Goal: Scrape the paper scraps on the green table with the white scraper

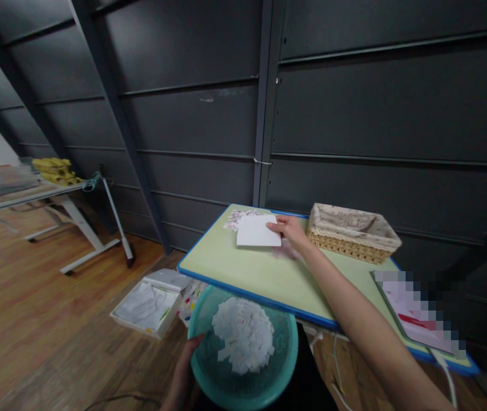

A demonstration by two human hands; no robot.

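A flat white card or folded sheet of paper [257, 231] is pinched at its right edge by my right hand [288, 229], low over the far part of a yellow-green table with a blue edge [243, 271]. Beneath and behind it lies a pale pink-purple printed pattern or scraps; I cannot tell which. My left hand [189, 357] grips the left rim of a teal plastic basket [284, 357], which sits at my lap below the table's near edge. Inside the basket is a heap of small white paper pieces [243, 334]. The left fingers are partly hidden by the rim.
At the table's far right stands a woven basket with a floral cloth lining [350, 242]. A tablet-like flat device [414, 314], partly blurred out, lies nearer. On the floor at left is an open white box [149, 305]. Another table [25, 194] holds a yellow item [57, 170]. Dark metal panels stand behind.
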